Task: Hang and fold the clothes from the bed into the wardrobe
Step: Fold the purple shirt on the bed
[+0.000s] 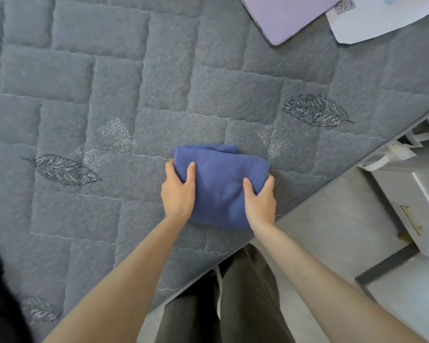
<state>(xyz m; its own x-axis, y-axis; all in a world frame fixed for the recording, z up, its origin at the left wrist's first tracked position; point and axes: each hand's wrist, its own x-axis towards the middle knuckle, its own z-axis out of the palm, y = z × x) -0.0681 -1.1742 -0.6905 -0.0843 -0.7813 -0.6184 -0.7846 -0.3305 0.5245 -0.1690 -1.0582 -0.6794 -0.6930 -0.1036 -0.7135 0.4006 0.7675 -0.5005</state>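
1. The folded blue garment (221,184) lies on the grey quilted bedspread (109,95), directly between the two hands and near the bed's edge. It is a compact rectangle, a shape I judge suited to stacking on a wardrobe shelf.
2. The hands grip opposite side edges, probably so the bundle can be lifted in one piece without the folds falling open.
3. Left hand (178,191): the thumb lies flat on top of the cloth. The other fingers curl round the left edge, and their tips are hidden under the fabric.
4. Right hand (259,201): the same grip mirrored, with the thumb pressed on top and the fingers wrapped round the right edge. Both hands are half-closed and clamp the layers rather than lying spread.
5. The garment appears to touch the bedspread. Whether its weight is already taken by the fingers I cannot tell.
6. Far beyond the fingertips, well apart, lie a lavender flat item (290,16) and a white sheet (382,18). Past the right fingers, off the bed, stands a pale cabinet with a brass handle (411,220). No wardrobe shows.
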